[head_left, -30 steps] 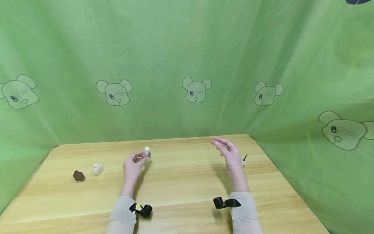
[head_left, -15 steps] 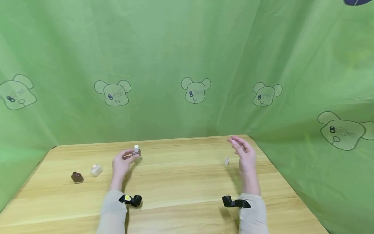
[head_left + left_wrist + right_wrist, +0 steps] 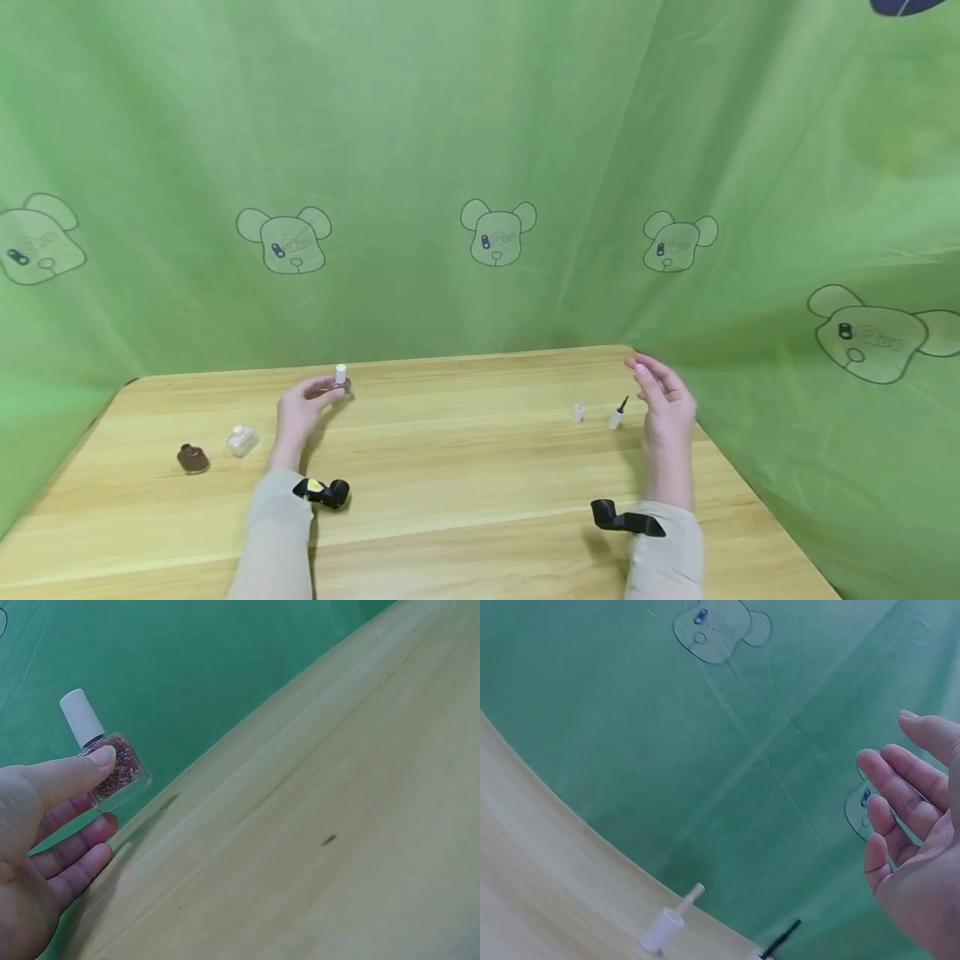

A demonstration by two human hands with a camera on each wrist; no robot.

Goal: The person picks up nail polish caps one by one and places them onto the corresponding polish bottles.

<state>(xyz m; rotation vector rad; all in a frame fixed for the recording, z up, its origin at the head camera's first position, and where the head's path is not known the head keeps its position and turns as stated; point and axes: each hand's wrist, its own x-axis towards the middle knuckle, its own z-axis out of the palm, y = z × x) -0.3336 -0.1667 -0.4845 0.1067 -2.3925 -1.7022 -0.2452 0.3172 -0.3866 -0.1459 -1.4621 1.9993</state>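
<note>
Dark-tipped brush cap [image 3: 776, 943] cut off by bottom edge (right wrist view); right hand [image 3: 919, 847] cropped at right edge.

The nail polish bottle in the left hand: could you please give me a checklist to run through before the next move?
1. Left hand grips the nail polish bottle: ok, thumb and fingers pinch it.
2. White cap on the bottle: ok.
3. Bottle upright: not ok, slightly tilted.
4. Right hand free: ok, open and holding nothing.
5. Two brush caps standing on the table apart from the right hand: ok.
6. Brown bottle and clear bottle closed: cannot tell.
</note>
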